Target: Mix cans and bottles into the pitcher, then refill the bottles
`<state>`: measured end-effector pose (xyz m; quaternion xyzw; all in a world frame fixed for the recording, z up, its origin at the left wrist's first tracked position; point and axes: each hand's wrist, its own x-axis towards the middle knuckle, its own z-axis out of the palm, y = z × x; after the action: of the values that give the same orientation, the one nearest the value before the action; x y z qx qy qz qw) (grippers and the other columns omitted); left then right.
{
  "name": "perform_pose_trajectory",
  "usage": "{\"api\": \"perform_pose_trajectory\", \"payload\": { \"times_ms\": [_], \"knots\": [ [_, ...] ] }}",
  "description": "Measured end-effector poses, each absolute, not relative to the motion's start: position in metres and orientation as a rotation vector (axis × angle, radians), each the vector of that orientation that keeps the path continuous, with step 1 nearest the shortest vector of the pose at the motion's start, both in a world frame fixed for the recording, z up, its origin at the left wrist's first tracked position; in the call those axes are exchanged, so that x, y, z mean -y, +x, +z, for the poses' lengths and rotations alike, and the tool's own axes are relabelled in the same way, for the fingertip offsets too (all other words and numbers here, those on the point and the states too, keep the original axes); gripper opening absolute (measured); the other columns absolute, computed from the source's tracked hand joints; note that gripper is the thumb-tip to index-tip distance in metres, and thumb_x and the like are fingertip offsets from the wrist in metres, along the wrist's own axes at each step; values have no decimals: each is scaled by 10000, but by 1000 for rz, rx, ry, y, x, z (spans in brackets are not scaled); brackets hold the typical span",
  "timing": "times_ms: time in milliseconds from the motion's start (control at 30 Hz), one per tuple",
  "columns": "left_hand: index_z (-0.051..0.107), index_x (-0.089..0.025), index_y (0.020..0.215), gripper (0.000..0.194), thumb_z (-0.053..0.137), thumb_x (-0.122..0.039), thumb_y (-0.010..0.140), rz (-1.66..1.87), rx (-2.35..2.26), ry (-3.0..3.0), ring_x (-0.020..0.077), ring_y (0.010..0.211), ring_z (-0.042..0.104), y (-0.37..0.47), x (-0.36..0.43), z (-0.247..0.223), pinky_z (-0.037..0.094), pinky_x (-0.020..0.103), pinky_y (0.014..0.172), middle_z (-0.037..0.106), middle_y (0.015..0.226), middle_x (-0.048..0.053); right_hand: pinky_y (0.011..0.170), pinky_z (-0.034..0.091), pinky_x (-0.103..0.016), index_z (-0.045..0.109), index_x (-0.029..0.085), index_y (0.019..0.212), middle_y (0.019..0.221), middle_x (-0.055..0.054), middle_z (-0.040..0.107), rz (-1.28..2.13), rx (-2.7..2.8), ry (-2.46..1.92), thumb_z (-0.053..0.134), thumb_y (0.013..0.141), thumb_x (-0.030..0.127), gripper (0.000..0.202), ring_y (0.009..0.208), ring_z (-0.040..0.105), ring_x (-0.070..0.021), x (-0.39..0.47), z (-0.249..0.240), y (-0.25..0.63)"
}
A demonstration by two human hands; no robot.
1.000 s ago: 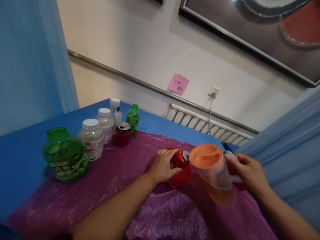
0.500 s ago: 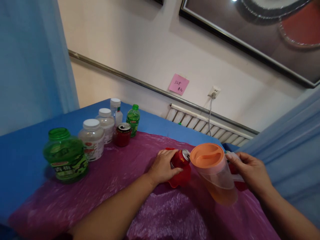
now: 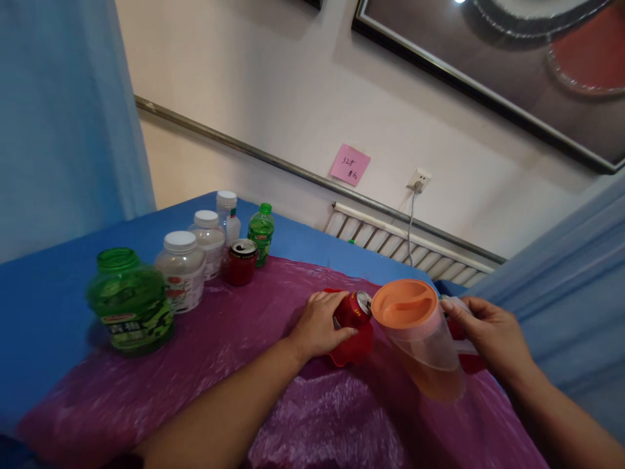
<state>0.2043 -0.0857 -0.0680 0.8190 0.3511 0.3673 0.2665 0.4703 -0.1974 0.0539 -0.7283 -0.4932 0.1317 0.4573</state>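
Observation:
My left hand (image 3: 319, 324) is wrapped round a red drink can (image 3: 352, 309), whose silver top leans to the right. Under the can lies a flat red piece (image 3: 352, 348) with a wavy edge. In my right hand (image 3: 493, 329) is the handle of a clear plastic pitcher (image 3: 424, 358) with an orange lid (image 3: 405, 303). The pitcher tilts left, and brownish liquid shows in its lower part. Its lid edge is close to the can's top; whether they touch I cannot tell. Something red, partly hidden, shows behind the handle.
A purple plastic sheet (image 3: 219, 365) covers much of the blue table (image 3: 43, 293). To the left stand a large green jar (image 3: 129, 306), white-capped clear jars (image 3: 180, 273), another red can (image 3: 241, 264) and a small green bottle (image 3: 261, 231). A radiator (image 3: 385, 244) is behind the table.
Hands, can and pitcher keep nearly the same places. The view has shifted only very slightly.

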Motion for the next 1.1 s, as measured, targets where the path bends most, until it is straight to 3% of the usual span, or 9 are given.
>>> {"api": "perform_pose_trajectory", "payload": {
  "times_ms": [1100],
  "knots": [
    [585, -244, 1329, 709, 866, -344, 686, 988, -965, 2218, 321, 1209, 596, 204, 86, -68, 415, 476, 1066, 680, 1331, 71, 433, 353, -227, 604, 181, 567, 513, 11, 536, 339, 1174, -1802, 788, 670, 640, 505, 472, 430, -110, 197, 53, 472]
  ]
}}
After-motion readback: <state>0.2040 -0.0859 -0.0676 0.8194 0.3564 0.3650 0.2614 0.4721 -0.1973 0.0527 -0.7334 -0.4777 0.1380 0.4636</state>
